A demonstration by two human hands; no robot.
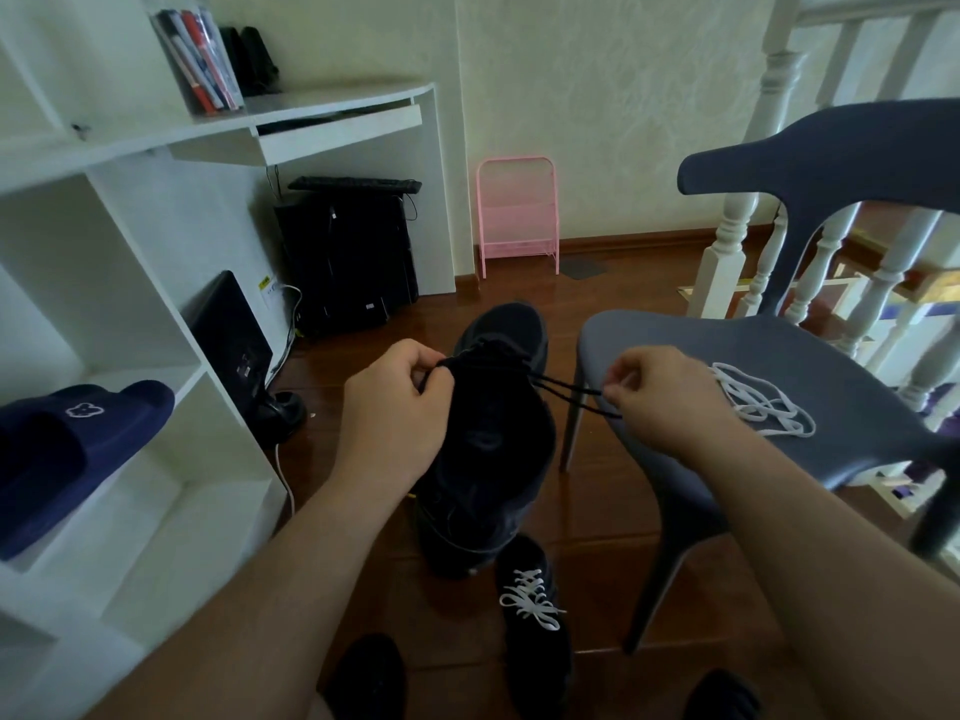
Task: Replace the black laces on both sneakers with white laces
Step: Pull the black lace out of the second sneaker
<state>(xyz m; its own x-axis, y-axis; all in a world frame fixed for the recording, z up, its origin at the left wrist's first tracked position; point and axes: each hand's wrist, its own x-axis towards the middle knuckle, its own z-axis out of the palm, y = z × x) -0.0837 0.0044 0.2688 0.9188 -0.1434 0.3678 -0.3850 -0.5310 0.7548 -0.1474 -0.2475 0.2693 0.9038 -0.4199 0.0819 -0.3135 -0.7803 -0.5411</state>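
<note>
The left hand [395, 402] was curled against the near side of a black sneaker [493, 433], its fingertips pinching the black lace [566, 389] at the eyelets, the forearm reaching in from lower left. The right hand [660, 397] was raised just beside the shoe, thumb and forefinger pinching the free end of the same lace, which ran taut between shoe and hand across the front corner of a grey plastic chair [810, 356]. The sneaker stood toe-away between the two hands, above the wooden floor [597, 511]. A loose white lace [758, 402] lay in a heap on the chair seat, near the right hand. Nearer the camera, a second black sneaker [535, 605], already laced in white, rested on the floor. A white shelf unit [156, 356] closed in the left side, holding a navy slipper [72, 449].
</note>
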